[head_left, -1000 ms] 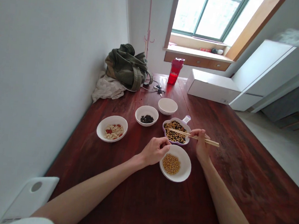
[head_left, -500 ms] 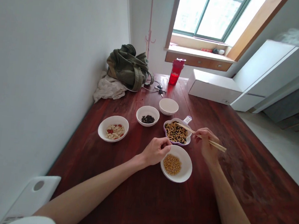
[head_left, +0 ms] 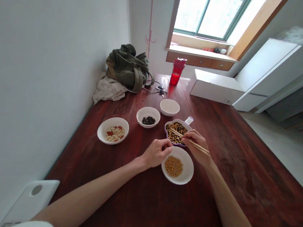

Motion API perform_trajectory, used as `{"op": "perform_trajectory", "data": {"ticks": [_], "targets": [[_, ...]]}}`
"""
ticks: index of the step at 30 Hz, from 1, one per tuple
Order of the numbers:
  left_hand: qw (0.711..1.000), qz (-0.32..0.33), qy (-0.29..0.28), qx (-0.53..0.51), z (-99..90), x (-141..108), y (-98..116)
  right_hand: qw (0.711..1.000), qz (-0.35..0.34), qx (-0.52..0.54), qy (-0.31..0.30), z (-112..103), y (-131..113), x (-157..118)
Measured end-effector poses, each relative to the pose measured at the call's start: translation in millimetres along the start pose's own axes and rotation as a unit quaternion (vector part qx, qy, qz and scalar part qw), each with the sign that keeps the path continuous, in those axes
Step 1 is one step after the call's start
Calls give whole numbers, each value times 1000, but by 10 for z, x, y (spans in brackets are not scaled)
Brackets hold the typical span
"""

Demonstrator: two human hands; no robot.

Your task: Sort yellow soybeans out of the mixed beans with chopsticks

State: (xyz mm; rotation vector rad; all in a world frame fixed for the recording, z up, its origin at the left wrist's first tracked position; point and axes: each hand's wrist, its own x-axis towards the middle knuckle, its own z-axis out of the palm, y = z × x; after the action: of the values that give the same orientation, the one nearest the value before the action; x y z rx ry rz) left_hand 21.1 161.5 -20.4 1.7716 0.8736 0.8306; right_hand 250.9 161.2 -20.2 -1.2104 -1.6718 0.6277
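Observation:
My right hand [head_left: 196,146] grips a pair of wooden chopsticks [head_left: 198,146], their tips down among the yellow and black beans in a purple-rimmed, scalloped dish [head_left: 190,121] with a short handle. Part of that dish is hidden behind the hand. My left hand [head_left: 158,153] is closed at the upper left rim of a white bowl [head_left: 188,169], thumb and fingers pinched there. Yellow soybeans [head_left: 173,166] lie in this bowl, which sits nearest to me.
Beyond are a bowl of black beans [head_left: 148,120], another white bowl [head_left: 169,107] and, leftward, a bowl of pale and red pieces [head_left: 114,134]. Farther back stand a green bag [head_left: 129,68], keys [head_left: 161,90], a red shaker bottle [head_left: 177,72] and a white box [head_left: 216,86].
My right hand has moved left with the chopsticks, so their tips now reach the left part of the bean dish. My left hand stays at the bowl's rim.

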Motion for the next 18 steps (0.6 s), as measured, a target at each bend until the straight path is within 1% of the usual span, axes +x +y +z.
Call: {"op": "perform_trajectory", "data": {"ticks": [4, 8, 13, 18], "targets": [[1000, -6, -2, 2, 1, -2, 9, 1000, 5, 26, 14, 35, 7, -5], [1000, -7, -4, 3, 4, -3, 0, 998, 16, 57, 11, 33, 17, -3], [1000, -6, -3, 2, 2, -6, -5, 996, 17, 76, 35, -6, 34, 6], [1000, -7, -3, -2, -4, -3, 5, 996, 20, 81, 28, -68, 42, 28]]}}
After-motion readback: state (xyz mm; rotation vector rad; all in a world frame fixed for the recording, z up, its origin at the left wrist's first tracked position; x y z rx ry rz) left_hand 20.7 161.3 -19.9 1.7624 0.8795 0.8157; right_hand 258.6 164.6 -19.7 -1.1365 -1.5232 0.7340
